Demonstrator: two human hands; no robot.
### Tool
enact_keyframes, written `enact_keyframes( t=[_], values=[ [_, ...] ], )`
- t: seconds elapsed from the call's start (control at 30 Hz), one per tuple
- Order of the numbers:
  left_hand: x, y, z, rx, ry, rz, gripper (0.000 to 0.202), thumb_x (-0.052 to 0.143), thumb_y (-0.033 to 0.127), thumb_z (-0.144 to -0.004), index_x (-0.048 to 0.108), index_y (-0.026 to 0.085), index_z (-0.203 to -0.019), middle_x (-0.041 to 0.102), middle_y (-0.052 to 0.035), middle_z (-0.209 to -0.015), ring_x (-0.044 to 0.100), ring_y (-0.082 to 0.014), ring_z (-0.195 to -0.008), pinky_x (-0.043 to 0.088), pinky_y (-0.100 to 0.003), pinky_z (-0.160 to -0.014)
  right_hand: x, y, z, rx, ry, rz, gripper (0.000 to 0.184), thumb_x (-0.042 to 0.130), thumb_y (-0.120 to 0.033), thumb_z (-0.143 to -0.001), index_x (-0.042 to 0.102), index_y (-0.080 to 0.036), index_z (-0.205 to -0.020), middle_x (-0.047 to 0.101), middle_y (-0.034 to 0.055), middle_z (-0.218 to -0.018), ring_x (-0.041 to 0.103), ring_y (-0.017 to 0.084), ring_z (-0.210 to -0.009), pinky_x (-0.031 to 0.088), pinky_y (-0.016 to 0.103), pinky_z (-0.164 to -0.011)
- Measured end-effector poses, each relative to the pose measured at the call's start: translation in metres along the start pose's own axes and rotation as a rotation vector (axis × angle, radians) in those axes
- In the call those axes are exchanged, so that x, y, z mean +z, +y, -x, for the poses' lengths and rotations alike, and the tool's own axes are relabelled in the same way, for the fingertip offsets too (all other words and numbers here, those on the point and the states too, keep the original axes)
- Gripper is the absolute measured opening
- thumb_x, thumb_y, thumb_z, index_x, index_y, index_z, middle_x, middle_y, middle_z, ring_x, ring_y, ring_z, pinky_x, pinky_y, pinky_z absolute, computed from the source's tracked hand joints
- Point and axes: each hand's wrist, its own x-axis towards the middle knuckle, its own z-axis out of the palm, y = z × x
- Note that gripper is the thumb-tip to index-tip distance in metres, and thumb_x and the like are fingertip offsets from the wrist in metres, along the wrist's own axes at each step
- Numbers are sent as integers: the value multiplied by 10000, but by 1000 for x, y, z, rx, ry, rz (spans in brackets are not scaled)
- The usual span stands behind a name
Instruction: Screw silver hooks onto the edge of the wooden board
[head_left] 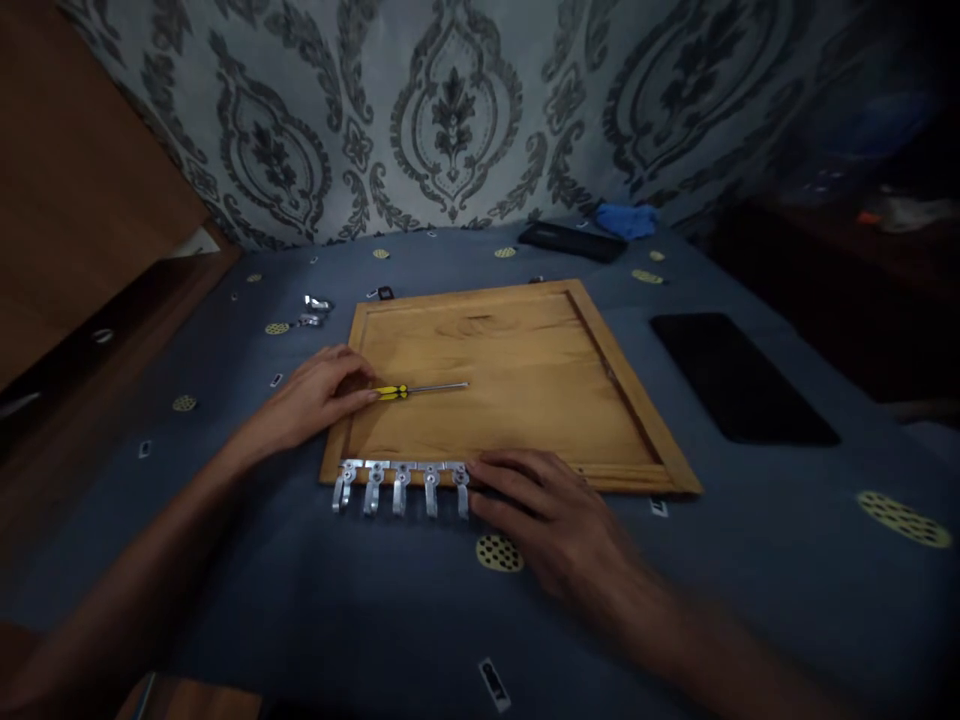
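Note:
A light wooden panel with a raised frame [480, 340] lies flat on the blue-grey cloth. Across its near left edge runs a metal hook rail [403, 478], with several silver hooks hanging toward me. My right hand [551, 505] has thumb and fingers closed at the rail's right end, around the last hook. At the panel's left side, my left hand [319, 398] pinches the handle end of a yellow-and-black screwdriver [394, 393]. The screwdriver's thin shaft points right over the panel; I cannot tell whether it rests on the wood.
Loose metal hooks [315, 312] lie left beyond the panel. To the right is a flat black slab [739, 378]. A long black case [572, 242] and a blue cloth [627, 219] sit at the back, before the patterned wall [457, 110]. Brown wood [82, 190] stands at left.

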Motion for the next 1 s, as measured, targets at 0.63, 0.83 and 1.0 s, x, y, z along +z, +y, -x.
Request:
enact_keyframes(
  t=[0.63,0.83,1.0],
  values=[
    [-9,2,-3,-3,157,452,359,673,533,-872,549,196,-888,580,5,-825,541,-142,-745,423,-251,-656,-10,0,-5,-57,-69,15,293,539,-66,-945,744,-183,-1120,777,100,-1190,678,262,-1130,629,462,-872],
    [-33,33,-14,170,475,707,386,829,492,-799,582,200,-847,591,27,-774,520,-86,-608,447,-214,-520,-8,1,-4,-64,-75,39,288,517,-89,-974,735,-193,-1132,770,100,-1211,678,263,-1126,628,461,-879],
    [-45,72,-13,424,537,707,220,721,363,-941,581,196,-903,576,30,-746,584,-83,-598,495,-191,-462,-10,-2,-5,-49,-76,26,299,514,-63,-964,736,-178,-1127,768,102,-1208,662,267,-1155,619,464,-909]
  ],
)
